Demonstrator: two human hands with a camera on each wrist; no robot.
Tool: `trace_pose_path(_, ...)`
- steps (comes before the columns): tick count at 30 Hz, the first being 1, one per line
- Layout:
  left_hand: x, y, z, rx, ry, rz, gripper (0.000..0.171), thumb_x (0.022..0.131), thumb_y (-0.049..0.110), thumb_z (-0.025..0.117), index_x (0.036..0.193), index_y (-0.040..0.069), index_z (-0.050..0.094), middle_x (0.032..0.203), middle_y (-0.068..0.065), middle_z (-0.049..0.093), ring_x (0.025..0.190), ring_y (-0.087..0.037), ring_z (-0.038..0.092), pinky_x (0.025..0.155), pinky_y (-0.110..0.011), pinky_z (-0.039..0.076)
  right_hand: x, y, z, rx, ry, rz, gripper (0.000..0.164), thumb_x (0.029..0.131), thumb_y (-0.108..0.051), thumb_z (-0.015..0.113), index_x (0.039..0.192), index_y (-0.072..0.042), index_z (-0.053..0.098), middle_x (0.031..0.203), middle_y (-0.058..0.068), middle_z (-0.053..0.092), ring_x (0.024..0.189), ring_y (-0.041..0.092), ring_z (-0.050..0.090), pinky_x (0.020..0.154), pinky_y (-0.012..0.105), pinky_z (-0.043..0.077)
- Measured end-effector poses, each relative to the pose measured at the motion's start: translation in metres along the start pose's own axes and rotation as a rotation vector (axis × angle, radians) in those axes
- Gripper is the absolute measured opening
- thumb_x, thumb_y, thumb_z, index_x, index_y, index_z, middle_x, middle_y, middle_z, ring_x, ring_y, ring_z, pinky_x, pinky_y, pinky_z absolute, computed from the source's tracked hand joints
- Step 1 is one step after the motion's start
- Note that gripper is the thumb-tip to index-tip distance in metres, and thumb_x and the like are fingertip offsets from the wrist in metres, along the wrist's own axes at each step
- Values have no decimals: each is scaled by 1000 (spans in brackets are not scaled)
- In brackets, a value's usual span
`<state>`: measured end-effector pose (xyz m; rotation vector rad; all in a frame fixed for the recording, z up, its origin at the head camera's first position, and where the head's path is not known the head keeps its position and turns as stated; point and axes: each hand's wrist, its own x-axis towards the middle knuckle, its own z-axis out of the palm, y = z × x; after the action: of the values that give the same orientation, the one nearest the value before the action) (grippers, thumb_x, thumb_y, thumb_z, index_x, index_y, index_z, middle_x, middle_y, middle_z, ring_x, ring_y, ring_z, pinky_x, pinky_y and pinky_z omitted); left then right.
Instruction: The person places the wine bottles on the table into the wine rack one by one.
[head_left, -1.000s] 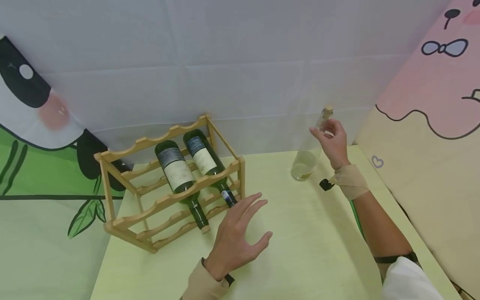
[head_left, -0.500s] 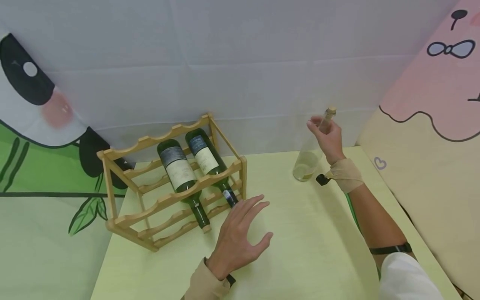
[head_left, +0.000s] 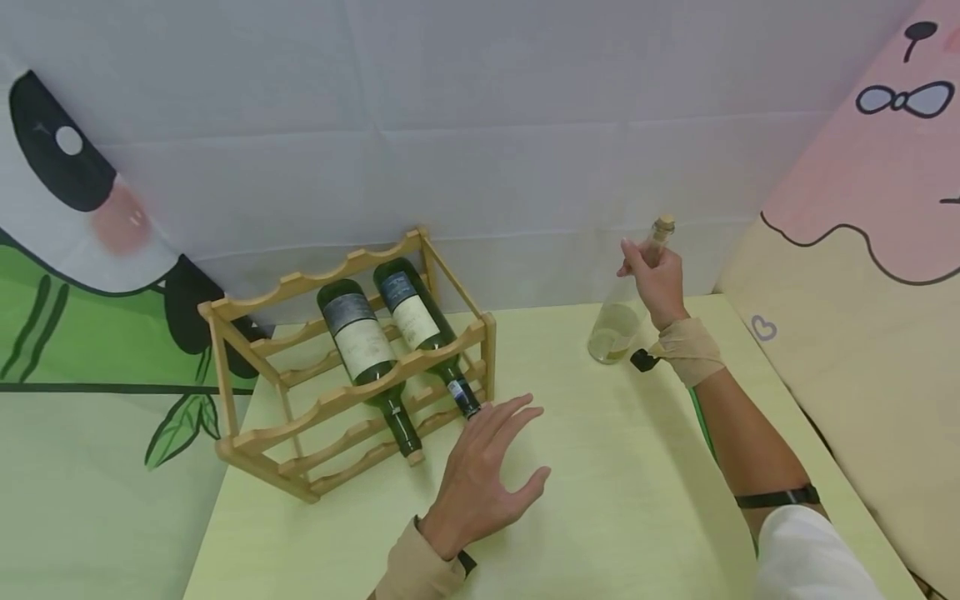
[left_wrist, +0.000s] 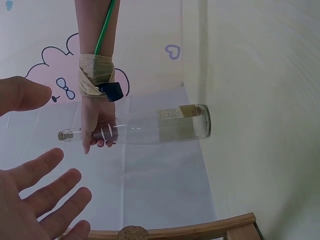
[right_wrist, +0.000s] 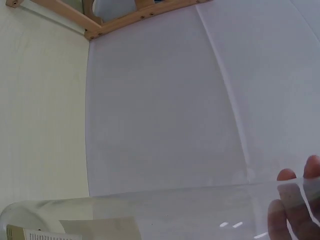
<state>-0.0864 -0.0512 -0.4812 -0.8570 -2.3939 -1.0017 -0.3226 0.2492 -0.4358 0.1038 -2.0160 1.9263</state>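
Observation:
In the head view my right hand [head_left: 660, 283] grips a clear glass bottle [head_left: 618, 321] by its neck, just below the cork [head_left: 664, 222]. The bottle's base is down at the table. Fingers [right_wrist: 290, 210] of that hand show through the glass in the right wrist view, and a paper label [left_wrist: 170, 112] shows on the bottle in the left wrist view. My left hand [head_left: 487, 475] is held up with fingers spread and nothing in it. It is nearest to the right-hand green wine bottle [head_left: 412, 308], its fingertips overlapping the end of that bottle's neck.
A wooden wine rack [head_left: 487, 358] stands at the left of the pale table [head_left: 577, 500]. A second green wine bottle [head_left: 356, 333] lies in its upper tier, corked neck toward me. White cloth [head_left: 525, 167] hangs behind, with a pink printed one [head_left: 870, 183] at the right.
My right wrist has shifted slightly left, and the fingers have shifted round the clear bottle's neck. The bottle stays nearly in place. My left hand has barely moved; the head view has turned slightly.

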Motion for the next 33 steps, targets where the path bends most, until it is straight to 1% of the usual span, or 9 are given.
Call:
trace_pose_path(5,-2,0,3,0,-10,-13,66,81,36,74,142,24,51,150,9,39,134,-14,42,111,-44,24,-2,1,-1,-46,9,6,42,91,-41,69,84,-1,58,73,3,58,63,15,61,90,32,43)
trace_pose_path(9,-3,0,7,3,-21,-22,65,82,37,73,142,24,51,150,10,38,134,-13,42,111,-44,25,-5,0,0,-57,3,-1,43,92,-42,68,83,-1,58,72,3,58,63,14,60,86,32,44)
trace_pose_path(12,-4,3,9,-5,-28,-19,65,83,38,72,143,25,51,150,11,38,134,-13,42,111,-41,24,-10,-2,1,-58,-5,-3,44,92,-41,68,84,1,58,71,3,58,64,15,59,85,31,44)
trace_pose_path(15,-5,7,11,-17,-55,-17,64,84,39,70,144,26,50,151,12,37,134,-12,40,111,-37,24,-16,-4,1,-55,-10,-5,45,92,-41,68,83,2,57,71,4,58,64,16,59,84,30,44)
trace_pose_path(20,-8,13,16,-36,-108,-20,63,86,42,67,145,27,49,151,15,35,135,-10,38,112,-33,22,-28,-9,2,-63,-17,-15,50,93,-40,67,86,8,56,70,6,58,65,21,59,85,31,42)
trace_pose_path(24,-11,15,21,-47,-136,-28,62,88,44,65,145,28,47,152,16,34,135,-8,37,112,-32,23,-39,-13,2,-88,-34,-14,52,95,-39,65,87,11,55,70,8,59,67,20,59,87,31,40)
trace_pose_path(29,-14,13,25,-36,-155,-31,62,89,46,64,146,28,47,151,16,33,135,-8,36,111,-30,23,-53,-25,3,-95,-49,-19,47,98,-31,62,87,14,55,71,11,59,68,24,59,86,32,42)
trace_pose_path(33,-16,7,31,-11,-167,-34,62,89,46,64,145,27,48,151,16,34,135,-8,36,112,-29,21,-62,-31,4,-82,-47,-17,44,99,-26,61,87,15,53,71,13,59,67,26,59,81,33,45)
